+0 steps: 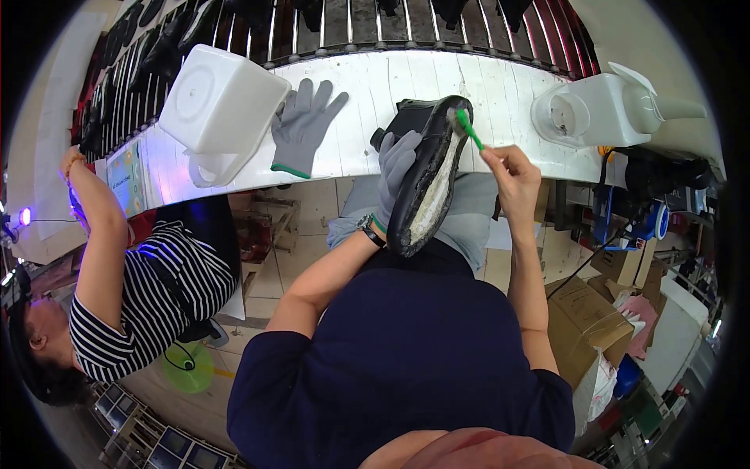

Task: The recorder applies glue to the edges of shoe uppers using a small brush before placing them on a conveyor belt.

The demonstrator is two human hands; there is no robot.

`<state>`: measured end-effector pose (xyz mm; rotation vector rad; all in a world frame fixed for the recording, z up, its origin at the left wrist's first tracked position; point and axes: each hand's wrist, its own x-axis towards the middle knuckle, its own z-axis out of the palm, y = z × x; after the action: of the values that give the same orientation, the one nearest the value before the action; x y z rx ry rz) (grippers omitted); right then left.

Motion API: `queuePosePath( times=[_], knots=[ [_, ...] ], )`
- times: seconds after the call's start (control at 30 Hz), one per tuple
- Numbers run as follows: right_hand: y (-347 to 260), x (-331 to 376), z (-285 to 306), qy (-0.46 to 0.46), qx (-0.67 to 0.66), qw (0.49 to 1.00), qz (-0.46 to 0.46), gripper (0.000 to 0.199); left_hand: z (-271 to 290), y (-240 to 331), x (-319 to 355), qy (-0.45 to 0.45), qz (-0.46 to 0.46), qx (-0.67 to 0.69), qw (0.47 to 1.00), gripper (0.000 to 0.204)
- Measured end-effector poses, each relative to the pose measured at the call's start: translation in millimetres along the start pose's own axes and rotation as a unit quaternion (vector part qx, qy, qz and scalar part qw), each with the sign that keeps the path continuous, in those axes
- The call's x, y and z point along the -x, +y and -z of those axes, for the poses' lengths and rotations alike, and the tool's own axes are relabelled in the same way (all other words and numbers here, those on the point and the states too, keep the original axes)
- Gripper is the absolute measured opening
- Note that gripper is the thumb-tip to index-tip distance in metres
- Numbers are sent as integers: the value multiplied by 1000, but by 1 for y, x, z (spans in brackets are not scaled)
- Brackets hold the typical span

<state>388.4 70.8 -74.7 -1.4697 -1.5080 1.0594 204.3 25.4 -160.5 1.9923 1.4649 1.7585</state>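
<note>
Head view: grey-gloved left grip [398,173] grasping black shoe [416,184], pale-centred sole [434,195] showing; bare right grip [516,178] clenched on small green-handled brush [467,125], bristles [454,119] at shoe's far end.

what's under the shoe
Past the shoe's edges, the table and pale trousers show below, with the gloved left hand gripping its left side. Whatever lies directly beneath is covered.

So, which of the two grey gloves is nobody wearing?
The grey glove lying on the white table, right of a white container; the other is worn on the left hand, which holds the black shoe.
</note>
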Motion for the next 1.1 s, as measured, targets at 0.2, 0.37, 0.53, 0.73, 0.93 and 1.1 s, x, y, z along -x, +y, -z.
queuePosePath(
  times=[0.2,0.37,0.53,0.73,0.93,1.1],
  knots=[
    [7,-33,8,53,76,995,29,14,-2,3,-5,45,-14,27,999,75],
    [-20,2,21,-160,-55,985,-34,10,0,0,-1,46,-11,29,998,73],
    [-8,-8,19,-112,-44,991,-58,14,5,1,-4,16,6,27,999,73],
    [-2,-20,18,-36,19,997,-60,13,-2,5,-15,69,-18,42,997,72],
    [-41,19,13,-118,-57,991,-2,4,9,8,-21,29,-10,49,998,71],
    [-62,30,16,-174,16,978,118,12,20,10,-32,-10,-5,56,998,65]
  ],
)
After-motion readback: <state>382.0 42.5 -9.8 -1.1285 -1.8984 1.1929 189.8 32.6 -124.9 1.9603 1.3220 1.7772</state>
